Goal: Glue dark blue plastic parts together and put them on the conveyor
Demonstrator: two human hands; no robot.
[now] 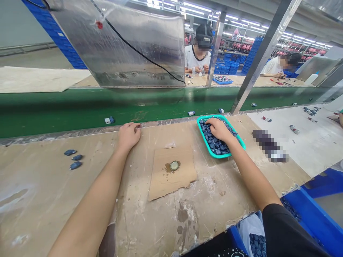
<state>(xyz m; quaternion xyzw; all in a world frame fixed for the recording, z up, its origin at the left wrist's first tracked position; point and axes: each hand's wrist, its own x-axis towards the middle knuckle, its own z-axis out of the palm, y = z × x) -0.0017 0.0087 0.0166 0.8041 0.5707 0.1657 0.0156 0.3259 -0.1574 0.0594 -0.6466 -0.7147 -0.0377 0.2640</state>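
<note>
My right hand [218, 129] reaches into a teal plastic basket [243, 145] filled with small dark blue plastic parts [216, 146]. Its fingers are bent together among the parts, and whatever is between the fingertips is hidden. At the far edge of the table, beside the green conveyor belt [150, 103], rests my left hand [130, 135]. Its fingers are curled in, and I cannot see what they hold, if anything. Between my arms, a round ridged cap [174, 165] sits in a wet brown patch on a piece of cardboard [171, 185].
Three dark blue parts [76, 165] lie at the left. Small blue-and-white pieces [109, 120] are spaced along the belt. A slanted metal post [264, 59] stands behind the basket. Blue bins [316, 214] sit below the table at right. Co-workers [197, 57] sit across the belt.
</note>
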